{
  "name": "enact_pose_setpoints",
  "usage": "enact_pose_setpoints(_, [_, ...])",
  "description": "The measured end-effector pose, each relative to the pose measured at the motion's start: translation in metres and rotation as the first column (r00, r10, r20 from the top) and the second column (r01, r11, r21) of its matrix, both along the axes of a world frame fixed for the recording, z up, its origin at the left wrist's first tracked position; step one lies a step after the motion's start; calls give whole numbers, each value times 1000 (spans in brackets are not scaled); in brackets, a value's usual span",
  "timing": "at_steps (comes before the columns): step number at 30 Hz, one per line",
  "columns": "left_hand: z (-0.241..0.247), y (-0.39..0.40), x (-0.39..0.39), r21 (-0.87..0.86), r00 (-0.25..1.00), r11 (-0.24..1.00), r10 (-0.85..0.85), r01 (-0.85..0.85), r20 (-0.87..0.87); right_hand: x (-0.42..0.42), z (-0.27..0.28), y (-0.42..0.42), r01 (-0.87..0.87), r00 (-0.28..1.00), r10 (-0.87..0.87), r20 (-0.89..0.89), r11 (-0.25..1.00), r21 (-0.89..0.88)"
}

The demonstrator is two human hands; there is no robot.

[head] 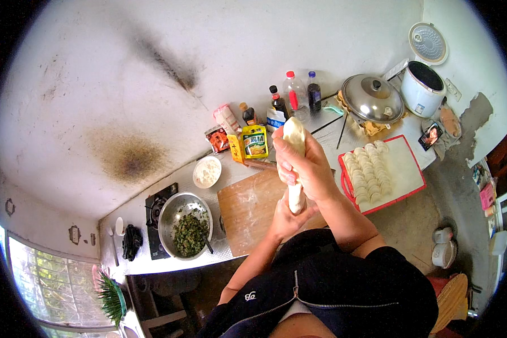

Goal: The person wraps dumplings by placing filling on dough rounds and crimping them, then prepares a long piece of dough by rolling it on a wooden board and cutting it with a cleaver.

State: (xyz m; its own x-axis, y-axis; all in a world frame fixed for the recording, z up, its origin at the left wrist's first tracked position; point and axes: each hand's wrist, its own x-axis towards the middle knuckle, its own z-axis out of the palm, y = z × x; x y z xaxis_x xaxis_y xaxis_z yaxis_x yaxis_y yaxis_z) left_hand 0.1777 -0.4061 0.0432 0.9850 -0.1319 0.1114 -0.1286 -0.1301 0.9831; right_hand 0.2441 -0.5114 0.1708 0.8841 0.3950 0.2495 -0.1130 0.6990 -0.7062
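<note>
A thick rope of pale dough (295,139) is held upright above a floured wooden board (247,211). My right hand (306,164) wraps around its middle, while my left hand (288,217) grips its lower end, close below. Behind the hands, a rolling pin (260,164) lies along the board's far edge. Left of the board, a steel bowl (164,228) holds chopped green filling and a dark-handled utensil. A white bowl of flour (207,172) stands behind it. On the right, a red-rimmed tray (403,169) carries rows of folded dumplings (367,173).
Seasoning packets (254,141) and bottles (314,92) line the wall. A lidded wok (372,99), an open rice cooker (422,89) and a phone (430,136) are at the right. A gas stove (154,211) sits under the steel bowl's left side.
</note>
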Motion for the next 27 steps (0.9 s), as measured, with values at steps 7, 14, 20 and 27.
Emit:
enact_pose_setpoints(7, [1,16,7,-144,898,911,-407,386,-165,4,1,-5,-22,999,23,-24,998,62])
enact_pose_setpoints(14, [-27,9,-8,-105,912,984,-172,143,-373,10,1,-16,64,998,-64,-17,998,6])
enact_pose_setpoints(20, [12,4,-8,90,989,985,-144,145,-12,1,8,-14,-179,982,182,-51,982,52])
enact_pose_setpoints(27, [4,25,8,-120,991,992,-34,50,130,-6,-3,10,-267,955,285,84,947,-180])
